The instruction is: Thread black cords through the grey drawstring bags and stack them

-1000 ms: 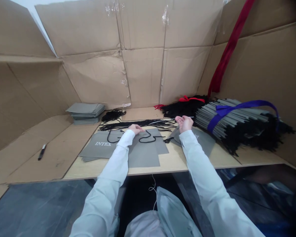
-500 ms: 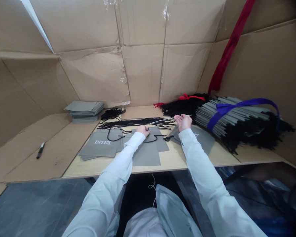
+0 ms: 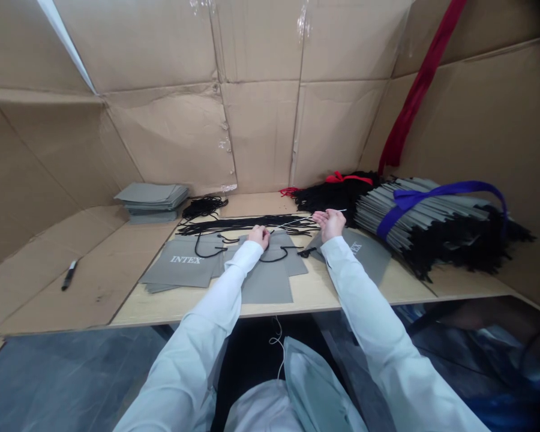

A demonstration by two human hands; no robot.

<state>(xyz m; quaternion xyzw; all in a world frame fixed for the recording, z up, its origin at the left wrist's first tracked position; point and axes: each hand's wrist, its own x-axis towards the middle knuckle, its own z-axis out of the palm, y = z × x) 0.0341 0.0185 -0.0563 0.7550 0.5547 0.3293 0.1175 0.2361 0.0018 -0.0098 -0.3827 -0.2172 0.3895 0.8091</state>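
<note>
A thin pale metal rod (image 3: pixel 294 223) runs slanting from my right hand (image 3: pixel 330 224) to the fingertips of my left. My right hand is closed round the rod, palm partly turned up. My left hand (image 3: pixel 258 236) pinches a black cord (image 3: pixel 276 259) at the top of a grey fabric pouch (image 3: pixel 267 285); the exact grip is hidden. Left of it lie overlapping grey pouches (image 3: pixel 174 270) printed INTEX, with black cords across their tops. Another grey pouch (image 3: pixel 374 259) lies under my right wrist. Long black cords (image 3: pixel 220 225) stretch out behind my hands.
A stack of grey pouches (image 3: pixel 153 197) and a coil of black cord (image 3: pixel 203 207) sit at back left. On the right are a pouch bundle tied with blue ribbon (image 3: pixel 391 220) and black cords with a red tie (image 3: pixel 337 192). A marker (image 3: pixel 69 276) lies left. Cardboard walls surround the table.
My right hand has moved slightly left and toward my left hand, bringing the rod with it. My left hand has barely shifted. The pouches lie as before.
</note>
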